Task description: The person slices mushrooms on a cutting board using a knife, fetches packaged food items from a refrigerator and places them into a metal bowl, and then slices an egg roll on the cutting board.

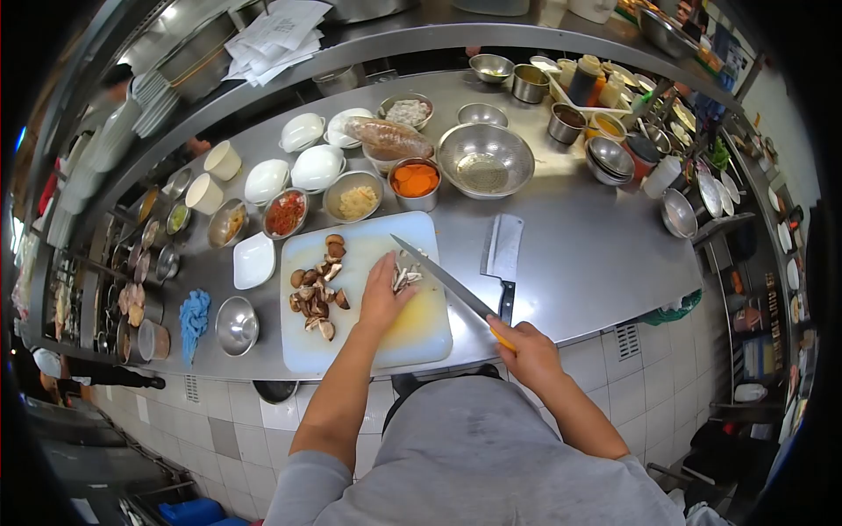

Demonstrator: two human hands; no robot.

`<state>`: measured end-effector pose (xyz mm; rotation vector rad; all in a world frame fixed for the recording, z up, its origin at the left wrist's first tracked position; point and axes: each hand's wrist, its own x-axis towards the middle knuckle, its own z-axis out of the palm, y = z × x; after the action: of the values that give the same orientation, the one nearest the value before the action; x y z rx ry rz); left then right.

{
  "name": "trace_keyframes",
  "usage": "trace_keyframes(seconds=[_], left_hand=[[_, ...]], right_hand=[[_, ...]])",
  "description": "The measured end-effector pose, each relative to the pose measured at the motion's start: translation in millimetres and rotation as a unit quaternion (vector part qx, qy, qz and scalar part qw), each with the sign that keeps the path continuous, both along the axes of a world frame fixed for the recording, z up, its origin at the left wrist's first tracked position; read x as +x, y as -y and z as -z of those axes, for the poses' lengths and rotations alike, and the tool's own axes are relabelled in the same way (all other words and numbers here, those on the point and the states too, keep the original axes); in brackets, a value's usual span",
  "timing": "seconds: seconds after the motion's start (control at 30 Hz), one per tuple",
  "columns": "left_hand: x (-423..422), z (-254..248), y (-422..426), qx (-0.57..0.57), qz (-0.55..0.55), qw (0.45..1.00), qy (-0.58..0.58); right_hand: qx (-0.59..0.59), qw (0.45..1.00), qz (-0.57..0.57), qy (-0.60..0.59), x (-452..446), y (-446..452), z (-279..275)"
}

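A white cutting board (351,346) lies on the steel counter, with brown mushroom pieces (314,294) on its left half. Small pale cut pieces (406,273) sit right of centre. My left hand (383,294) rests on the board against these pale pieces, fingers close together; what its fingertips hold, if anything, is hidden. My right hand (529,353) is closed round the yellow handle of a long knife (452,282), whose blade slants up and left over the board's right edge, its tip near the pale pieces. A cleaver (503,250) lies on the counter right of the board.
Bowls of chopped food (286,213), a pot of orange slices (415,181) and a large colander (485,160) stand behind the board. A white square dish (254,261), steel bowl (237,325) and blue cloth (194,317) lie left. A steel shelf (491,35) crosses above.
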<state>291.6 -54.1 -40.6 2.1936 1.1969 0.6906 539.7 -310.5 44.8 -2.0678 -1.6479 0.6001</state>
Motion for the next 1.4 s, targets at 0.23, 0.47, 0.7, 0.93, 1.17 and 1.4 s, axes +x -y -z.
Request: trace_keyframes(seconds=[0.23,0.47,0.7,0.93,1.17,1.4], left_hand=[[4,-38,19,0.127,-0.02,0.991,0.025],[-12,-36,42,0.127,0.051,0.979,-0.154],[1,-13,-19,0.05,-0.126,0.99,0.048],[58,-33,-40,-0.039,-0.095,0.973,-0.205],[23,-29,-1,0.029,-0.064,0.991,-0.115],[37,23,-7,0.135,-0.128,0.982,-0.044]], right_hand=[[0.05,0.994,-0.015,0.094,0,-5,-6],[0.059,0.982,-0.089,0.155,19,9,-36],[0.019,0.995,-0.033,0.097,57,33,-63],[0.028,0.997,0.036,0.055,41,11,-42],[0.002,0.998,0.048,-0.035,16,16,-18],[0.012,0.999,0.038,-0.02,20,22,17]])
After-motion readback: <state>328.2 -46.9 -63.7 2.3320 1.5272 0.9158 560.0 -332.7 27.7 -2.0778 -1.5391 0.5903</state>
